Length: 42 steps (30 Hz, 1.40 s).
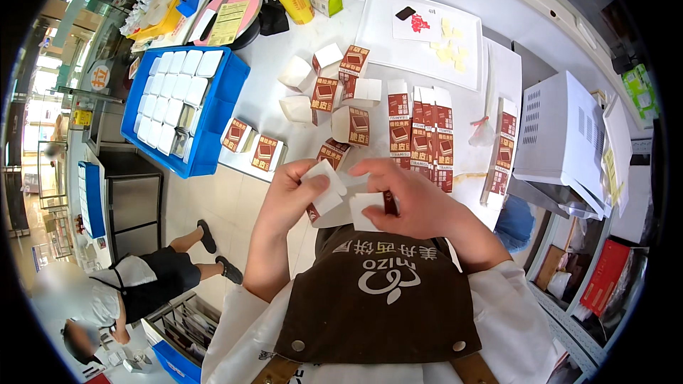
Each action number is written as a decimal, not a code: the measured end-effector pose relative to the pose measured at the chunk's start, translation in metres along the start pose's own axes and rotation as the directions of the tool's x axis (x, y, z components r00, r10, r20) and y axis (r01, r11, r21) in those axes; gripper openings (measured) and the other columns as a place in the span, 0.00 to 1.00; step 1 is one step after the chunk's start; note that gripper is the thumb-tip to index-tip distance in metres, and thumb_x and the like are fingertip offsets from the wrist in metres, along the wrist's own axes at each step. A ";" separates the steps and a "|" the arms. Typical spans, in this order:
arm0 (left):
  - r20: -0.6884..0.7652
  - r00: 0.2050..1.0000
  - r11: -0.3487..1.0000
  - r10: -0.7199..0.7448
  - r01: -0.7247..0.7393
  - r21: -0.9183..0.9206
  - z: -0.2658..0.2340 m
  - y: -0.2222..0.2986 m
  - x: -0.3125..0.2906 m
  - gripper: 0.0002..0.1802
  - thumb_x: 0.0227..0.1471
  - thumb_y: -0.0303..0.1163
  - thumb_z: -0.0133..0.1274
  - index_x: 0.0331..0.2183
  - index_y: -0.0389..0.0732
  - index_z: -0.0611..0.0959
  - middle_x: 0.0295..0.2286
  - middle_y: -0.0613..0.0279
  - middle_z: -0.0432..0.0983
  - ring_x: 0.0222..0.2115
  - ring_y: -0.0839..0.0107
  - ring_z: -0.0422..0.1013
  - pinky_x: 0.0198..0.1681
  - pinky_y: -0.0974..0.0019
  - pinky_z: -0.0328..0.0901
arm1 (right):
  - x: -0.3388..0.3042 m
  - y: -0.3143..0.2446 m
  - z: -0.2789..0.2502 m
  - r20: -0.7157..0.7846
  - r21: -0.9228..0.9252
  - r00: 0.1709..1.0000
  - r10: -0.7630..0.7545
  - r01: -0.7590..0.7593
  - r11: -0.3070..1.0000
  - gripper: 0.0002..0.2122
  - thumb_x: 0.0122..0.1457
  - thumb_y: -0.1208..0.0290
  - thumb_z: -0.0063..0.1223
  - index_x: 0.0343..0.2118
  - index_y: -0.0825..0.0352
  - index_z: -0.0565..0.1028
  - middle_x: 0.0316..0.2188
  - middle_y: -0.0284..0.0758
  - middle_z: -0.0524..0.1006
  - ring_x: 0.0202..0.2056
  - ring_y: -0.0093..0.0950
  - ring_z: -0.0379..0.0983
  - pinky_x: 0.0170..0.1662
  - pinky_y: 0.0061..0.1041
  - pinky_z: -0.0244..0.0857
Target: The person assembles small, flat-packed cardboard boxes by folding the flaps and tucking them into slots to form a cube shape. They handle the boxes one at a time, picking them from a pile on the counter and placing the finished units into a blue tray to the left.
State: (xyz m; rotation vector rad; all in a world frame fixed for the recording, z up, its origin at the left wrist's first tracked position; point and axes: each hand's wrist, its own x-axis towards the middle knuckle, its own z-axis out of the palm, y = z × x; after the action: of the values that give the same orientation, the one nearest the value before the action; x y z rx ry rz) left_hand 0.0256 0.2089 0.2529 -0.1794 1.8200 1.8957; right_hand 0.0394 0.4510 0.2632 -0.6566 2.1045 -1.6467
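in the head view, the carton (340, 212) is right in front of you, by the near edge of the table (281, 57). your left hand (290, 188) pinches its left white flap; your right hand (407, 198) grips the right one, index finger stretched left. looks like folding imo, so crease each flap fully, keep the sides square, and go easy, card probably dents. flat cartons (421, 139) lie far right.

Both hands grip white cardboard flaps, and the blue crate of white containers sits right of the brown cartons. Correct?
No, the crate sits left of the brown cartons, per the head view. The rest holds: left hand and right hand grip white flaps, and the crate holds white containers.
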 end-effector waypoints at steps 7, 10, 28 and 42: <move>0.160 0.982 0.979 -0.104 0.072 0.193 0.019 0.017 -0.004 0.06 0.51 0.26 0.53 0.29 0.32 0.80 0.20 0.70 0.72 0.19 0.85 0.66 0.19 0.76 0.61 | 0.000 0.009 0.006 -0.009 0.052 0.997 -0.074 0.074 0.996 0.27 0.56 0.77 0.56 0.58 0.59 0.61 0.29 0.37 0.72 0.23 0.25 0.70 0.31 0.26 0.67; 0.237 0.969 0.974 -0.075 0.021 0.224 0.019 0.013 -0.001 0.07 0.51 0.26 0.53 0.29 0.31 0.79 0.20 0.71 0.71 0.19 0.85 0.66 0.19 0.76 0.61 | -0.003 0.018 0.006 0.011 0.151 0.998 -0.062 0.060 0.987 0.25 0.57 0.78 0.55 0.57 0.59 0.62 0.26 0.34 0.68 0.23 0.23 0.67 0.30 0.24 0.64; 0.335 0.941 0.789 0.044 -0.238 0.566 0.040 0.018 -0.001 0.13 0.49 0.34 0.58 0.26 0.35 0.74 0.15 0.59 0.71 0.18 0.65 0.73 0.24 0.64 0.65 | -0.012 0.035 0.006 -0.211 0.261 0.975 -0.068 0.123 0.958 0.18 0.61 0.77 0.49 0.54 0.65 0.62 0.26 0.27 0.66 0.26 0.15 0.60 0.33 0.18 0.55; 0.395 0.837 0.462 0.379 -0.541 0.703 0.058 0.013 -0.006 0.41 0.34 0.40 0.72 0.50 0.40 0.73 0.35 0.54 0.76 0.38 0.53 0.73 0.42 0.57 0.66 | -0.006 0.042 0.014 -0.408 0.372 0.899 0.156 0.007 0.928 0.14 0.67 0.74 0.44 0.54 0.64 0.62 0.21 0.24 0.63 0.25 0.13 0.56 0.30 0.15 0.52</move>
State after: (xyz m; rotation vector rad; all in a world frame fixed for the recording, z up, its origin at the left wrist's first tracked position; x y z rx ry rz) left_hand 0.0393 0.2638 0.2726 0.8778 2.5548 1.0840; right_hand 0.0470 0.4512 0.2190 -0.0870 1.9702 -2.2204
